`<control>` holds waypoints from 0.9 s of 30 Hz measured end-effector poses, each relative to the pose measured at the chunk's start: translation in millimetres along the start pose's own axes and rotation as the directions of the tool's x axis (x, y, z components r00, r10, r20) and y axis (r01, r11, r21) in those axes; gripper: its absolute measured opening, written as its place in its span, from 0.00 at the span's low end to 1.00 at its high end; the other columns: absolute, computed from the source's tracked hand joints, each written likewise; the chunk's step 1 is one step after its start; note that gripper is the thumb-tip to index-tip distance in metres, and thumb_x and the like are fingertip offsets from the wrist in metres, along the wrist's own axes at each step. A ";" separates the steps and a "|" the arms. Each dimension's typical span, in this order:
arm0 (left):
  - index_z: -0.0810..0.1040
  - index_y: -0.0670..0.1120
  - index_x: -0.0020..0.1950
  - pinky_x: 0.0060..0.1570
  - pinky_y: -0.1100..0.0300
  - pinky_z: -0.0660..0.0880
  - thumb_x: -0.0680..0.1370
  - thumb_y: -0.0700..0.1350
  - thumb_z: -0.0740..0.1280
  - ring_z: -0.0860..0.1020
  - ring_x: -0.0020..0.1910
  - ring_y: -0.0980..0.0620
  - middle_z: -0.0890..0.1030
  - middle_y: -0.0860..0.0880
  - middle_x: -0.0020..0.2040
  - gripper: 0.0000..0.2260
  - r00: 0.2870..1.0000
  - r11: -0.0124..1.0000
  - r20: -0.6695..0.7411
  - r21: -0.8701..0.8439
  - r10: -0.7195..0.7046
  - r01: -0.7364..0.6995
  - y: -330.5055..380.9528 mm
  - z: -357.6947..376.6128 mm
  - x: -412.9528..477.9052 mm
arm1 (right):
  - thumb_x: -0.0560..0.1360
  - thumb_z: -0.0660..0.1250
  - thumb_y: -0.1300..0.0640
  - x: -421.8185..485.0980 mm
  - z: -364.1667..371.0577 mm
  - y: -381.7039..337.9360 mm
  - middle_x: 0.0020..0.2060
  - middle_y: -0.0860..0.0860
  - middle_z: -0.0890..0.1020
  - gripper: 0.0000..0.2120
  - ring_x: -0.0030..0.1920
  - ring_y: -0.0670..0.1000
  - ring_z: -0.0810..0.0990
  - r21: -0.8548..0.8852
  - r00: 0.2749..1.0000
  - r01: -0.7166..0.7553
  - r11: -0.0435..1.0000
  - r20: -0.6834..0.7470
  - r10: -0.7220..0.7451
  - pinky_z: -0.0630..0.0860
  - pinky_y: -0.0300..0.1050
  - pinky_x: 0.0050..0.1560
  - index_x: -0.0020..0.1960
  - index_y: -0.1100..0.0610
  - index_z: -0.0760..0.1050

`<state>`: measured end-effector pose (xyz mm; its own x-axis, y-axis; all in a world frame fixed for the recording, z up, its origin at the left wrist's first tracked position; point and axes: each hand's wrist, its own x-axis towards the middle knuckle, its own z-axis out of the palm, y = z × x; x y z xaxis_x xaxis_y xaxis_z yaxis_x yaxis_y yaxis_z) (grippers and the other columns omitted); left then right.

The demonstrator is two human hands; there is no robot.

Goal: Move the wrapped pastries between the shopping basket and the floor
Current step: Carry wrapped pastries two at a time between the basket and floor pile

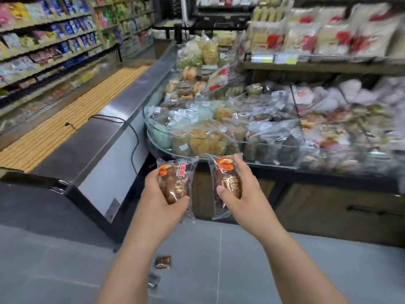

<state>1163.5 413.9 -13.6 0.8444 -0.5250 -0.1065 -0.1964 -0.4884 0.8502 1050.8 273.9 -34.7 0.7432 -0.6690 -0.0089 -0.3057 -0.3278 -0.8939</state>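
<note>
Each hand holds one wrapped brown pastry in clear plastic with an orange label. My left hand (162,198) grips the left pastry (175,181) from below, thumb across its lower end. My right hand (238,189) grips the right pastry (228,178), fingers curled round its right side and thumb on its front. Both are held out at about waist height in front of a bakery display. A third small wrapped pastry (163,262) lies on the grey floor (65,270) between my forearms. No shopping basket is in view.
A chest freezer (92,150) with a black cable stands at left. A curved glass display (208,132) full of bagged pastries fills the right, over wooden cabinets (328,205). Snack shelves (43,40) line the far left. Another small wrapper (153,280) lies on the floor.
</note>
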 end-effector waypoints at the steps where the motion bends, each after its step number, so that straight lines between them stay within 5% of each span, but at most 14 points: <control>1: 0.59 0.59 0.67 0.31 0.74 0.66 0.72 0.45 0.71 0.72 0.40 0.66 0.72 0.61 0.46 0.29 0.999 1.000 0.030 0.000 0.024 -0.024 8.3 13.6 -2.9 | 0.77 0.65 0.49 -7.7 -15.9 5.5 0.60 0.40 0.62 0.34 0.48 0.25 0.67 0.004 0.999 -0.020 1.000 -0.035 0.020 0.65 0.26 0.44 0.75 0.37 0.48; 7: 0.57 0.55 0.72 0.48 0.60 0.68 0.71 0.45 0.73 0.76 0.51 0.51 0.75 0.51 0.60 0.35 0.972 0.987 0.179 0.029 0.150 -0.158 62.9 109.6 -44.4 | 0.77 0.64 0.48 -74.3 -122.3 51.2 0.61 0.39 0.63 0.34 0.52 0.36 0.68 0.010 0.964 -0.106 0.994 -0.245 0.106 0.63 0.36 0.57 0.75 0.38 0.47; 14: 0.56 0.55 0.72 0.37 0.64 0.67 0.73 0.46 0.71 0.74 0.45 0.55 0.73 0.53 0.55 0.34 0.871 0.954 0.411 0.010 0.268 -0.299 134.7 241.6 -156.7 | 0.76 0.65 0.49 -200.1 -258.0 119.4 0.68 0.42 0.67 0.35 0.65 0.46 0.70 0.052 0.858 -0.210 0.976 -0.468 0.210 0.68 0.44 0.65 0.76 0.41 0.47; 20: 0.55 0.54 0.73 0.33 0.69 0.65 0.73 0.46 0.72 0.74 0.44 0.57 0.72 0.53 0.57 0.35 0.746 0.928 0.593 -0.008 0.305 -0.373 185.9 348.0 -257.0 | 0.75 0.67 0.51 -310.9 -356.8 166.4 0.61 0.45 0.74 0.34 0.54 0.43 0.78 0.216 0.702 -0.253 0.943 -0.630 0.333 0.75 0.36 0.52 0.71 0.41 0.48; 27: 0.53 0.54 0.73 0.32 0.70 0.65 0.72 0.49 0.72 0.72 0.46 0.55 0.71 0.53 0.60 0.37 0.601 0.867 0.720 -0.002 0.347 -0.498 234.5 442.2 -326.1 | 0.68 0.67 0.42 -382.2 -430.4 216.0 0.63 0.48 0.71 0.33 0.58 0.50 0.77 0.291 0.508 -0.326 0.899 -0.749 0.426 0.76 0.55 0.60 0.67 0.38 0.53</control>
<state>621.7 162.3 -7.4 0.0805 -0.9868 -0.1406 -0.5902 -0.1609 0.7911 444.5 171.6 -31.5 -0.1982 -0.9789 -0.0500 -0.3443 0.1173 -0.9315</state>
